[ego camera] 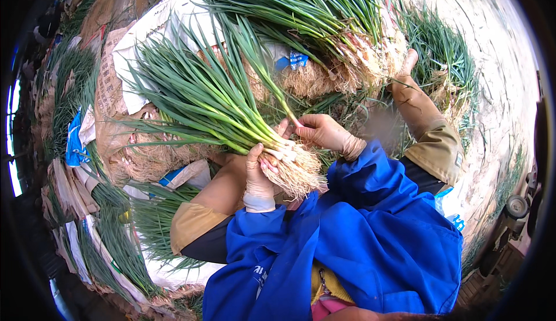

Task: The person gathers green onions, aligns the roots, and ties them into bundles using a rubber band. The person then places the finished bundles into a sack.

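Note:
My left hand (259, 175), in a thin pale glove, grips a bunch of green garlic (217, 112) low on its stems. Its long green leaves fan out away from me, up and to the left. The tangled pale roots (299, 173) hang towards my blue jacket, and some pinkish stem bases show among them. My right hand (323, 133), gloved too, pinches the pinkish base of a single green garlic stalk (274, 87) just beside the bunch. That stalk's leaves point up and left. Fingertips of the left hand show behind the bunch, near the right hand.
A large pile of green garlic (304, 8) lies ahead, roots towards me, over a printed white woven sack (152, 30). A blue tag (298, 59) sits by it. Another heap (438, 38) lies right, beyond my leg (417, 103). Bundles (117, 234) line the left. A wheel (517, 206) stands far right.

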Demonstrator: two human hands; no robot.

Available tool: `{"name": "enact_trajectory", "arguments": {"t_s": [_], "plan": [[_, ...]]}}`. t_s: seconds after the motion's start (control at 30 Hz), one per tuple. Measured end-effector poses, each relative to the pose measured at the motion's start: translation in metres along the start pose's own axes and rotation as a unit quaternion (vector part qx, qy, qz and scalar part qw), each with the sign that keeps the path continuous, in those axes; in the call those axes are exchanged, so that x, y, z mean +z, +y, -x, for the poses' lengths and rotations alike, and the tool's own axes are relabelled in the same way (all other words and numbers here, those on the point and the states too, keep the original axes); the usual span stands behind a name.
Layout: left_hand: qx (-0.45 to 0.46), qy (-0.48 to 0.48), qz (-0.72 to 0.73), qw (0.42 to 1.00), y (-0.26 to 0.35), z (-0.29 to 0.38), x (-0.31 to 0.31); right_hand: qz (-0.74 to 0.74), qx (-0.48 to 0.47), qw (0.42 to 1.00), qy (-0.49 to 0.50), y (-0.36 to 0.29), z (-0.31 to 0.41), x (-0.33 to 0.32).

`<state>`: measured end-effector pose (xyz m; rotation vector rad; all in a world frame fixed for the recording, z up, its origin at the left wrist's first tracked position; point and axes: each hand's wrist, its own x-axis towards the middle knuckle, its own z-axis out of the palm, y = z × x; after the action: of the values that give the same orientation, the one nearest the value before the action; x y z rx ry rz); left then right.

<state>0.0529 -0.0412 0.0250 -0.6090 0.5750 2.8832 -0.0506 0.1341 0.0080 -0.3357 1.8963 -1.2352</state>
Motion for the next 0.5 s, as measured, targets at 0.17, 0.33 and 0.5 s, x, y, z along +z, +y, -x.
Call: {"name": "enact_trajectory", "arguments": {"t_s": [0.17, 0.33, 0.5], "plan": [[-0.025, -0.008, 0.025, 0.999, -0.005, 0.002, -0.012, 0.182, 0.050, 0.981, 0.055, -0.031, 0.003, -0.011], [-0.031, 0.008, 0.012, 0.999, -0.002, 0.000, -0.005, -0.254, 0.059, 0.964, -0.054, -0.030, -0.057, -0.002], [-0.066, -0.070, 0.039, 0.995, 0.000, -0.001, -0.019, -0.272, 0.015, 0.959, 0.082, -0.042, -0.042, 0.028]]}}
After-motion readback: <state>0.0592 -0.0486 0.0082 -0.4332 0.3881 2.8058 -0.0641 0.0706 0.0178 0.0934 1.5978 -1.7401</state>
